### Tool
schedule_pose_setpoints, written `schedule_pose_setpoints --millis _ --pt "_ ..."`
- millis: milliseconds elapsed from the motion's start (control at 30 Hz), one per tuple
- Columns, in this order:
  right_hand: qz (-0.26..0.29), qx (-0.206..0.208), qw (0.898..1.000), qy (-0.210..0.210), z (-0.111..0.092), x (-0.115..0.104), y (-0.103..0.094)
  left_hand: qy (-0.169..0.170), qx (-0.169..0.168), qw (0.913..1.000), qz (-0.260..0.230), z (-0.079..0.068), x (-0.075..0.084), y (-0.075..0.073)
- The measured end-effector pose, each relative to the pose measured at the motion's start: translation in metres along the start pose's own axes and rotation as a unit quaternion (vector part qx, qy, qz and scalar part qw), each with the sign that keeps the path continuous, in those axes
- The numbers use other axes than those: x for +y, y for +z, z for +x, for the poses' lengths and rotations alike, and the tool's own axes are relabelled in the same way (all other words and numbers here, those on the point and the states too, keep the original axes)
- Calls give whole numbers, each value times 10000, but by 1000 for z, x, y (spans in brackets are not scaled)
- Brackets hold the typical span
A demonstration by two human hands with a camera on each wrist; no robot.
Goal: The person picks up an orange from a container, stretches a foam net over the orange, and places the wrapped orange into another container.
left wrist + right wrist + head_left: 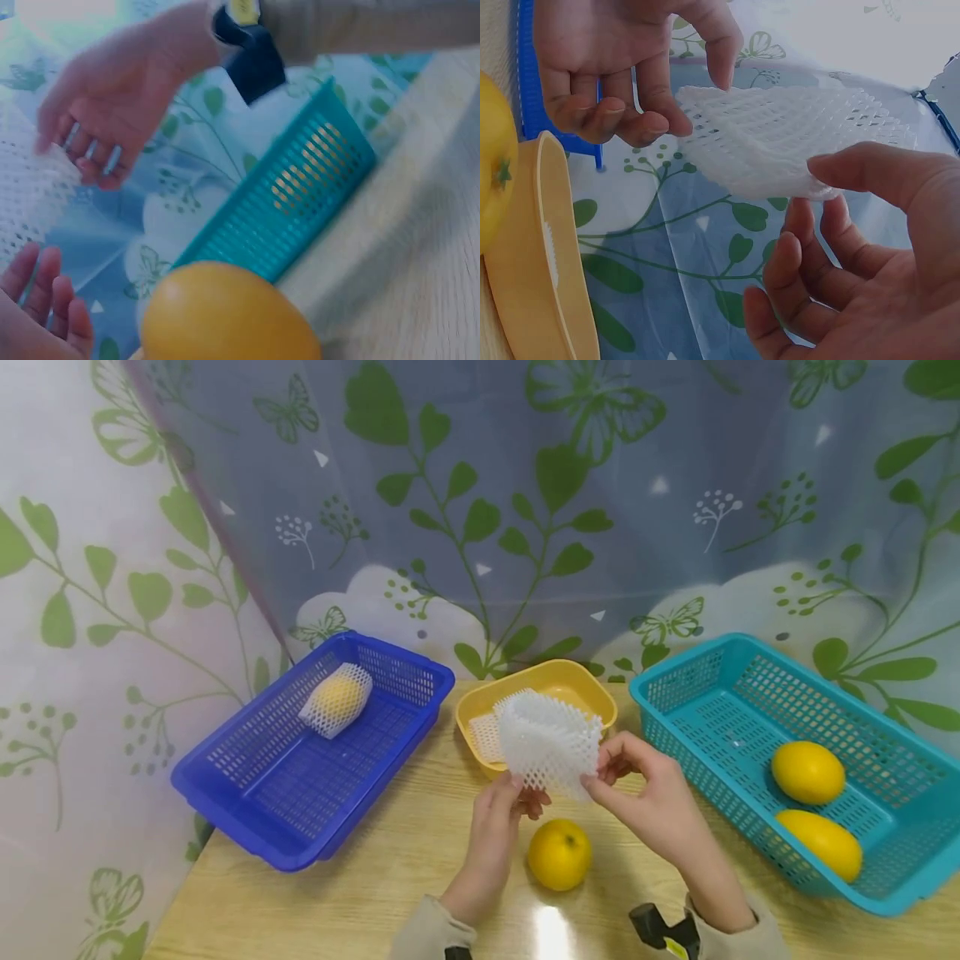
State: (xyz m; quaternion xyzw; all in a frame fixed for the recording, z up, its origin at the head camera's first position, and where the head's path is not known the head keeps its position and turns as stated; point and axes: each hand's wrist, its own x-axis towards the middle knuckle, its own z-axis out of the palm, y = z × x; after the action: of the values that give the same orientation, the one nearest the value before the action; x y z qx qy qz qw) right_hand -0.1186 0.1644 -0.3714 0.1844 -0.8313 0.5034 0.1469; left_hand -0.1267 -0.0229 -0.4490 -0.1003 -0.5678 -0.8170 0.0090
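Between my hands hangs a white foam fruit net [551, 743], its mouth spread a little at the top. My left hand [493, 827] pinches its lower left edge between thumb and fingers. On the other side my right hand [652, 793] pinches its right edge with thumb and fingertips; the right wrist view shows this net [772, 139] stretched between both hands. Below the net, on the table, sits a yellow round fruit [559, 855] with its stem end showing. Just behind the net stands a small yellow basket [577, 677] with more white foam netting [486, 739] in it.
At the left, a blue basket [300, 793] holds one yellow fruit in a foam net [337, 697]. A teal basket [720, 710] at the right contains two bare yellow fruits [808, 772]. A patterned curtain [480, 510] hangs behind the wooden table [375, 893].
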Motion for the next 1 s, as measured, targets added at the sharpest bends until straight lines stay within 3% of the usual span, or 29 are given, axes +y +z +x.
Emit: schedule_pose_setpoints --millis 100,200,300,600,733,900,1000 --pt "27 -141 9999 -53 -1 -2 -2 -689 -148 9921 -1039 1 8 1" --pt "39 -353 9992 -161 -3 -3 -3 -1318 -136 9730 -1887 1 13 0" --pt "51 -595 9980 -208 -4 -4 -2 -1692 -129 9562 -2387 1 15 0" --pt "68 -1297 9915 -106 -5 0 -2 -2119 -329 9294 -3004 -1 20 4" --pt "431 -1708 9840 -255 -5 7 -1 -2172 -381 9165 -3339 -2 22 6" --pt "1072 -1960 9744 -229 -5 13 2 -2166 -573 9129 -3413 -3 25 8" --pt "1436 -1998 9693 17 -5 15 8 -2224 -739 9132 -3335 -6 27 10"
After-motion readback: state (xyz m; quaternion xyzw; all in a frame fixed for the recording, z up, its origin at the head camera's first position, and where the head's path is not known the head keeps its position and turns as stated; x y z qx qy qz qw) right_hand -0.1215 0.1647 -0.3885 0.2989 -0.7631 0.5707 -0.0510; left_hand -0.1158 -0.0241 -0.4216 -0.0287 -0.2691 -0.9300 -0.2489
